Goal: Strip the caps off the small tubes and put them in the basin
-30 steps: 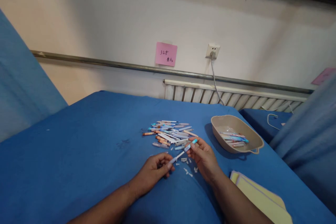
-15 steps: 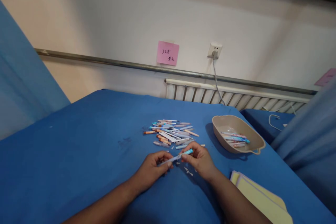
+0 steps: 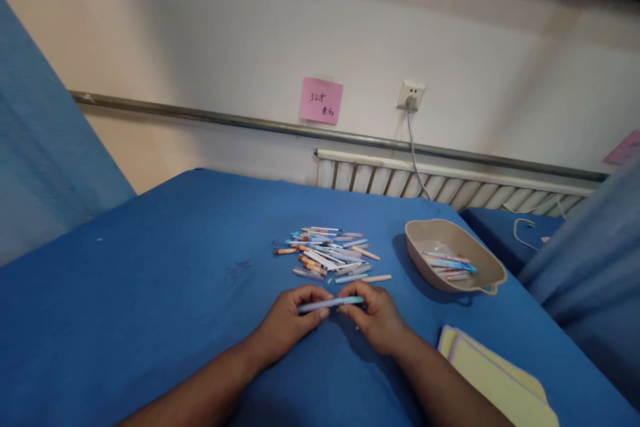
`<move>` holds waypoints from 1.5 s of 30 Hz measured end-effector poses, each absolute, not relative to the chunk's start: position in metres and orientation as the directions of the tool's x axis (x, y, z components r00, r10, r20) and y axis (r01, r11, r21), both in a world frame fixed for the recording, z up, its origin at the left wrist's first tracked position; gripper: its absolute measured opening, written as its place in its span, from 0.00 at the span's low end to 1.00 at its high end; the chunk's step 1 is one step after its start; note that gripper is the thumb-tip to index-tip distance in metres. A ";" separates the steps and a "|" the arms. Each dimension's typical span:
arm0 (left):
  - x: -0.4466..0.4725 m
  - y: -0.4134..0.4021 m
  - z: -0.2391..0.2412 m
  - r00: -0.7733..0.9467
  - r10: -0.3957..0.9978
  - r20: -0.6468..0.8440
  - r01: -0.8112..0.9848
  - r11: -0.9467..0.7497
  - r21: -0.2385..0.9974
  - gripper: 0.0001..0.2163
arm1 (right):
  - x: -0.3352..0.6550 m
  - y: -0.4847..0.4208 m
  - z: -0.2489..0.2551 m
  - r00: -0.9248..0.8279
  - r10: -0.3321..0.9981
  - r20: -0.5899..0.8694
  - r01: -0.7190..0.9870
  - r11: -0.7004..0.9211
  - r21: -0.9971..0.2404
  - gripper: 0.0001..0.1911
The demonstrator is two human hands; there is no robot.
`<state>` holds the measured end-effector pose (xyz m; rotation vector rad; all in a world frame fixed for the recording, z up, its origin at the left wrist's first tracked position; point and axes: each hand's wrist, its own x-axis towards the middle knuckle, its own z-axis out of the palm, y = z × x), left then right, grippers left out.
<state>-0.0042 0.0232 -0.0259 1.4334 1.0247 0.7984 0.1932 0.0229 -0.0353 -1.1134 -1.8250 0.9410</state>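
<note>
Between my two hands lies a pale blue pen (image 3: pixel 320 305) with a turquoise end, held nearly level above the blue cloth. My left hand (image 3: pixel 295 315) pinches its left part between thumb and fingers. On the turquoise end, my right hand (image 3: pixel 375 313) is closed, with thumb below and fingers above. Just beyond the hands spreads a loose pile of pen parts (image 3: pixel 330 253): barrels, white refills and orange-brown pieces. A light blue barrel (image 3: pixel 351 278) and a peach barrel (image 3: pixel 377 278) lie at its near edge. Small pale tips near my right hand are mostly hidden.
A beige basin (image 3: pixel 455 253) holding several pens stands to the right. Folded yellow cloths (image 3: pixel 500 373) lie at the front right. Behind the blue-covered surface (image 3: pixel 150 280) are a radiator (image 3: pixel 380 177) and a wall socket (image 3: pixel 411 95). Blue curtains hang at both sides.
My right hand has shifted slightly left and lower along the pen, closer to my left hand. The pen has turned from slanting up to nearly level.
</note>
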 end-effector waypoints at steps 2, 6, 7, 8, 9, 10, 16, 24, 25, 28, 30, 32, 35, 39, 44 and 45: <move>-0.004 0.024 -0.026 0.371 0.925 -0.086 0.105 0.051 0.993 0.19 | 0.193 0.023 -0.035 -0.297 0.924 0.243 0.362 0.344 -0.866 0.04; -0.003 0.025 -0.026 0.363 0.911 -0.195 0.183 0.136 0.974 0.19 | 0.193 0.021 -0.033 -0.322 0.904 0.282 0.399 0.399 -0.826 0.04; -0.003 0.025 -0.025 0.350 0.916 -0.195 0.206 0.128 0.970 0.18 | 0.193 0.021 -0.032 -0.336 0.896 0.291 0.408 0.417 -0.812 0.05; -0.003 0.025 -0.024 0.337 0.926 -0.173 0.218 0.102 0.971 0.17 | 0.193 0.021 -0.031 -0.349 0.889 0.297 0.416 0.431 -0.801 0.05; -0.003 0.025 -0.023 0.321 0.938 -0.131 0.216 0.062 0.974 0.15 | 0.194 0.021 -0.030 -0.357 0.884 0.301 0.423 0.440 -0.792 0.05; -0.003 0.026 -0.022 0.303 0.949 -0.084 0.203 0.022 0.979 0.14 | 0.193 0.021 -0.029 -0.360 0.883 0.301 0.432 0.444 -0.785 0.05; -0.005 0.030 -0.023 0.290 0.929 -0.231 0.206 0.175 0.963 0.18 | 0.192 0.025 -0.028 -0.323 0.899 0.295 0.495 0.426 -0.758 0.09; -0.009 0.038 -0.030 0.316 0.937 -0.147 0.161 0.100 0.982 0.19 | 0.193 0.027 -0.030 -0.360 0.898 0.253 0.547 0.423 -0.722 0.10; -0.009 0.038 -0.030 0.331 0.921 -0.203 0.193 0.145 0.970 0.19 | 0.193 0.028 -0.030 -0.362 0.896 0.258 0.544 0.428 -0.722 0.10; -0.009 0.038 -0.029 0.352 0.918 -0.182 0.250 0.095 0.963 0.16 | 0.193 0.028 -0.031 -0.367 0.891 0.268 0.531 0.437 -0.726 0.09; -0.009 0.038 -0.028 0.327 0.942 -0.071 0.208 0.002 0.978 0.13 | 0.194 0.028 -0.031 -0.360 0.896 0.260 0.525 0.425 -0.738 0.10; -0.009 0.037 -0.027 0.298 0.953 -0.048 0.152 0.002 0.988 0.15 | 0.194 0.028 -0.032 -0.348 0.905 0.245 0.522 0.404 -0.752 0.11; -0.008 0.034 -0.026 0.317 0.932 -0.174 0.151 0.132 0.980 0.20 | 0.195 0.027 -0.032 -0.339 0.910 0.240 0.506 0.392 -0.769 0.11; -0.007 0.031 -0.020 0.357 0.917 -0.179 0.224 0.102 0.969 0.14 | 0.196 0.026 -0.031 -0.350 0.904 0.245 0.483 0.398 -0.780 0.10; -0.008 0.030 -0.016 0.371 0.927 -0.059 0.286 -0.053 0.957 0.10 | 0.197 0.027 -0.033 -0.348 0.912 0.216 0.485 0.373 -0.791 0.09; -0.008 0.030 -0.016 0.379 0.924 -0.051 0.313 -0.077 0.947 0.10 | 0.197 0.027 -0.034 -0.349 0.913 0.213 0.487 0.371 -0.791 0.09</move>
